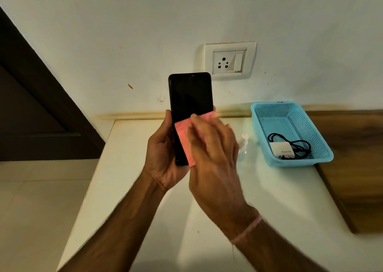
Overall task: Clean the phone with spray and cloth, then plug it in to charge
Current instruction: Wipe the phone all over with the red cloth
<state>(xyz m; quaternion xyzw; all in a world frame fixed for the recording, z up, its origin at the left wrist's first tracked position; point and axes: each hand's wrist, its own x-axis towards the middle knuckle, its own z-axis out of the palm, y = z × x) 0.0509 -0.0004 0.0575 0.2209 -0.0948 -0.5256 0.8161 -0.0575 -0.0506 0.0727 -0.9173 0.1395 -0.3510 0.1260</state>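
Note:
My left hand (163,157) holds a black phone (190,97) upright above the white table, its dark screen facing me. My right hand (213,153) presses a folded pink cloth (182,135) flat against the lower half of the screen. A small clear spray bottle (244,141) with a white top stands on the table just right of my right hand, partly hidden by it. A white charger block with a black cable (283,149) lies in the blue basket (269,114). On the wall behind the phone is a white socket with a switch (229,61).
The white table (186,220) ends at a left edge with tiled floor below. A wooden surface (352,157) adjoins the table on the right. A dark door (31,106) stands at the left.

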